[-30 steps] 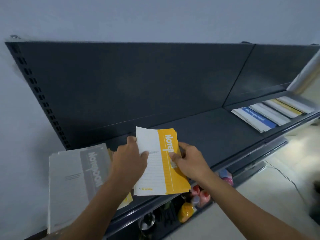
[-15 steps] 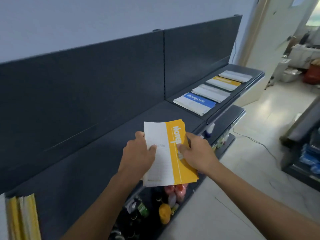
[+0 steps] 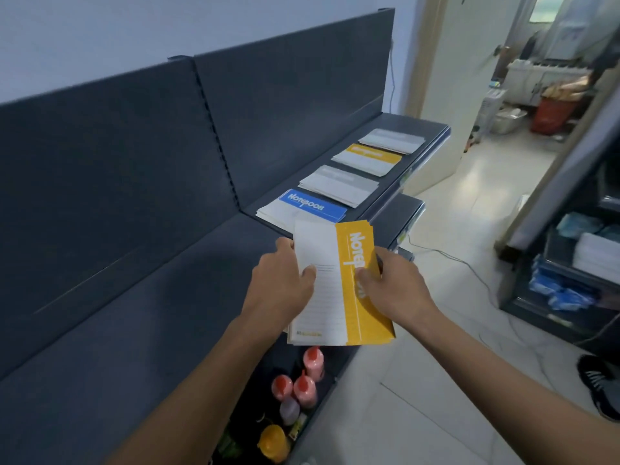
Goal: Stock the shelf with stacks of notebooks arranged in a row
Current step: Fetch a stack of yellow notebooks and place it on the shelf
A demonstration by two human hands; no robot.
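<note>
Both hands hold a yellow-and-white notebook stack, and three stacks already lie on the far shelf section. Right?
Not quite. The head view shows four stacks there: blue stack, near grey stack, yellow stack, far grey stack. The left hand and right hand do hold the yellow-and-white notebook stack.

Held stack (image 3: 339, 283) in left grip (image 3: 285, 283) and right grip (image 3: 392, 290): white, yellow band, white lettering. Beyond the grips: blue stack (image 3: 312, 204), grey stack (image 3: 339, 185), yellow stack (image 3: 367, 159) on the dark grey shelf (image 3: 134, 313). Below: pink bottles (image 3: 313, 359), red caps.
</note>
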